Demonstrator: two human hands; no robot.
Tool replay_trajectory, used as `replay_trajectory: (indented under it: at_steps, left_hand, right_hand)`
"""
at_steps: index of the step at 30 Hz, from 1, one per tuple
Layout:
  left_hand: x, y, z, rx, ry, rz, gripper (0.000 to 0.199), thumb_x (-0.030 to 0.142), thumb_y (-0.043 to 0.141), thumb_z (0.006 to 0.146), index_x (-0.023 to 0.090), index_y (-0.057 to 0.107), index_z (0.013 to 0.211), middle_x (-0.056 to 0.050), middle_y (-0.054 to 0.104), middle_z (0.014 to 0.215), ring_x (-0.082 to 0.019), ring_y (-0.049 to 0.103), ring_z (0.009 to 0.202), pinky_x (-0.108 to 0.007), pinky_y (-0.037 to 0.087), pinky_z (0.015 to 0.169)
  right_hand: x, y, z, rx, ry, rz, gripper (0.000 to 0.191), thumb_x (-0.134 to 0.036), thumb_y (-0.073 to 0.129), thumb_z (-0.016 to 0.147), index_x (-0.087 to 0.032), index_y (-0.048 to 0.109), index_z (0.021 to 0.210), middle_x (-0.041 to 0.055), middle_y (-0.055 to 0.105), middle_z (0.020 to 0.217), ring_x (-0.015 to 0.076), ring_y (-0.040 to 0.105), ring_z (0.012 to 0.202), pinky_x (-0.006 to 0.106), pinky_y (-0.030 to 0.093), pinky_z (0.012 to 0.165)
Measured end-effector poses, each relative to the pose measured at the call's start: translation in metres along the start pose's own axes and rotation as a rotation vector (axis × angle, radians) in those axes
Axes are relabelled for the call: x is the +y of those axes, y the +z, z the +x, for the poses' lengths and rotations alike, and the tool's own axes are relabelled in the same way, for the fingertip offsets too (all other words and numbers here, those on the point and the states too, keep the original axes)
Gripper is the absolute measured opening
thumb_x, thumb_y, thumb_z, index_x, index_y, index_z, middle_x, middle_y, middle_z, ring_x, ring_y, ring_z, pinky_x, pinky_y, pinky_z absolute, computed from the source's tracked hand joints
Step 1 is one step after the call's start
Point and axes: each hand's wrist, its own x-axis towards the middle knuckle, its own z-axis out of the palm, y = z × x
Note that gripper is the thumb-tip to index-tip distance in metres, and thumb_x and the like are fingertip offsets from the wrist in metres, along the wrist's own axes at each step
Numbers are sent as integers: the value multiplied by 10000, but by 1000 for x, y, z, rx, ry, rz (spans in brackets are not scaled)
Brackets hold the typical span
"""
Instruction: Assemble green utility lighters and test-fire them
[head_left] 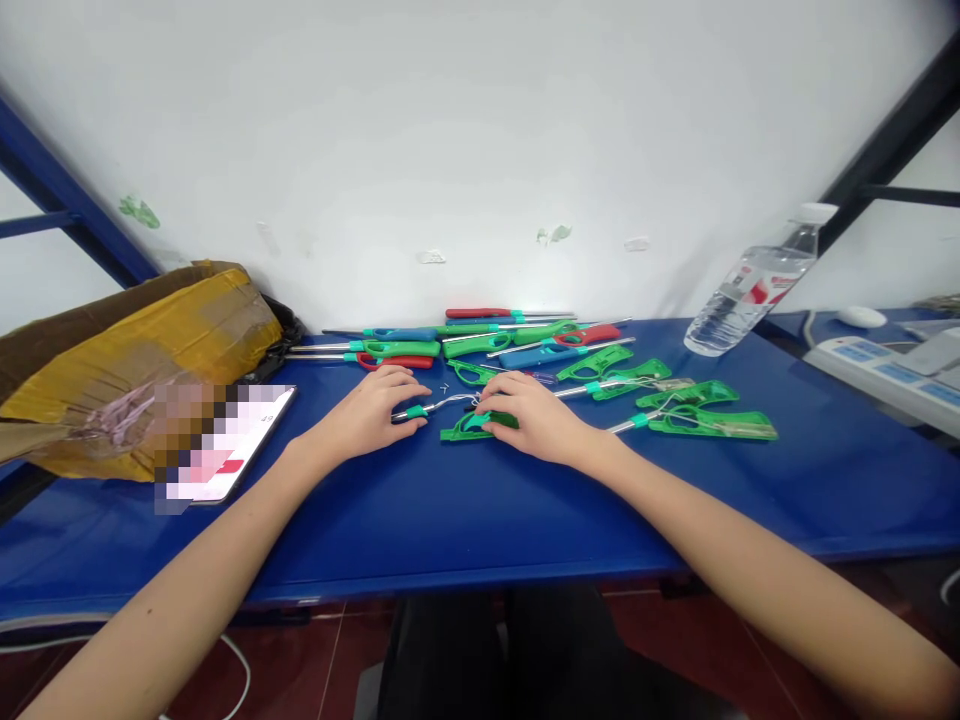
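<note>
Bright, even light fills the view, seemingly from above. The pale wall [480, 150] shows only soft shading, and the blue table [465, 510] below it carries a faint sheen. The floor beneath the table is darker. A blocky blur covers the phone [236, 455] left of the table's middle; wide-angle stretching bends the table's sides.

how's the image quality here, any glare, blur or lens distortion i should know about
Head view: lighting bright and fairly even on the wall; wide-angle stretch enlarges the forearms toward the lower corners; faint soft sheen on the blue table; phone partly hidden by blocky pixelation; fine wires by the left hand and right hand too small to read clearly.
</note>
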Motion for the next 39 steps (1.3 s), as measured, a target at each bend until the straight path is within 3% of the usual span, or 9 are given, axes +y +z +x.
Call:
replay_trajectory:
  at_steps: [3, 11, 19, 25, 28, 32, 39]
  left_hand:
    - [1, 4, 1, -26, 11, -34, 355, 380, 609, 898, 191, 665, 1194, -112, 662, 1165, -278, 571, 1146, -445, 469, 1004]
    - [11, 2, 4, -57, 19, -66, 249, 245, 557, 909, 190, 679, 1119, -93, 688, 1000, -239, 623, 970, -380, 512, 867]
    - [23, 24, 17, 16, -70, -36, 230, 176, 542, 865, 177, 680, 1049, -87, 693, 996, -249, 623, 960, -364, 521, 815]
    - [12, 23, 15, -19, -29, -83, 276, 230, 460, 947, 183, 668, 1122, -91, 681, 1066, -243, 622, 1028, -387, 515, 892]
    - [7, 21, 12, -22, -27, -93, 291, 260, 448, 966, 192, 673, 1137, -95, 682, 1080, -239, 631, 1017, -387, 520, 891]
    - [7, 24, 10, 29, -60, -90, 299, 290, 453, 972, 195, 676, 1147, -100, 684, 1095, -247, 626, 1054, -394, 524, 903]
    - [11, 29, 8, 138, -117, -88, 254, 300, 467, 963, 196, 650, 1106, -99, 661, 1091, -243, 629, 1022, -397, 527, 887]
  right_hand:
    - [-2, 1, 2, 2, 5, 47, 131, -184, 661, 862, -184, 717, 981, 101, 700, 1019, 261, 620, 1036, 450, 480, 959]
    - [-11, -3, 10, -28, 80, 139, 108, -116, 626, 821, -187, 653, 899, 73, 692, 894, 232, 631, 909, 398, 507, 868]
    - [-16, -3, 25, 81, 166, 92, 101, -148, 631, 845, -171, 677, 932, 84, 727, 956, 248, 627, 934, 400, 488, 855]
    - [-6, 16, 26, 62, 115, 51, 111, -156, 615, 890, -162, 703, 958, 94, 722, 947, 244, 614, 961, 400, 479, 890]
    - [-4, 20, 24, 91, 98, 22, 159, -194, 609, 899, -180, 701, 1027, 110, 695, 1059, 261, 589, 1068, 436, 462, 959]
    - [3, 12, 20, 174, 106, -6, 270, -212, 593, 902, -161, 662, 1158, 145, 649, 1198, 273, 559, 1158, 459, 441, 1024]
    - [32, -4, 8, 132, 136, -62, 161, -262, 619, 886, -179, 726, 974, 134, 679, 1103, 295, 567, 1140, 505, 444, 1021]
